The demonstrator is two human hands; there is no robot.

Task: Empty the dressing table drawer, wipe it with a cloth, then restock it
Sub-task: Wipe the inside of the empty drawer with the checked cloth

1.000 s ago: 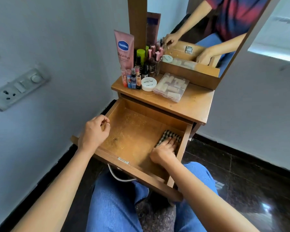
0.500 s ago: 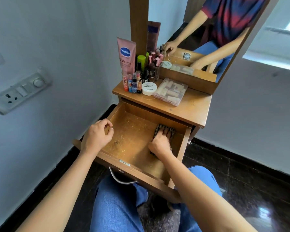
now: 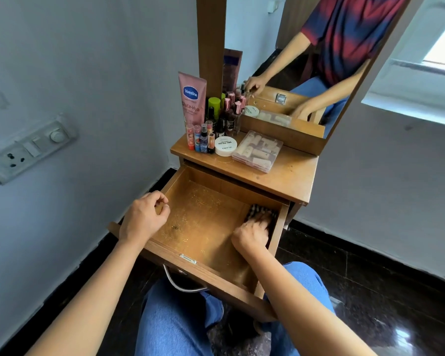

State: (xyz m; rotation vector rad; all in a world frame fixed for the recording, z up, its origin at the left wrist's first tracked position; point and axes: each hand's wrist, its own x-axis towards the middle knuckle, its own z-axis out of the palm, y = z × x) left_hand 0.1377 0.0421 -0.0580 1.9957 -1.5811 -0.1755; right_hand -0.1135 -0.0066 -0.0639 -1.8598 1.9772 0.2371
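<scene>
since the frame half a second back, the right hand [image 3: 252, 233] and the checked cloth [image 3: 261, 214] under it have slid sideways across the drawer floor, from near the middle of the back towards the drawer's right wall, and the cloth now lies in the drawer's far right corner. the fingers [image 3: 261, 222] of that hand are spread flat and pressed down on the cloth, not curled round it; only the cloth's far edge shows past them. the drawer [image 3: 203, 227] is pulled fully out over the person's lap and holds nothing but the cloth and the hand; its wooden floor is speckled with fine glittery dust and has one small dark spot left of centre. the left hand [image 3: 144, 219] grips the drawer's left wall near the front corner, fingers curled over the rim, much as before. a curved metal handle [image 3: 183, 285] hangs below the drawer's front panel, above blue jeans [image 3: 175, 322].

behind the drawer, the counter [image 3: 288, 176] carries the drawer's contents: a clear plastic box [image 3: 257, 151] of small pale items just behind the drawer's back edge, a round white tub [image 3: 225, 146] touching the box's left side, and a cluster of small bottles [image 3: 203, 138] left of the tub. a pink vaseline tube [image 3: 192, 98] stands upright behind the bottles. a mirror [image 3: 306, 60] rises behind the counter and reflects both arms. a switch panel [image 3: 28, 147] sits on the wall well left of the drawer.
</scene>
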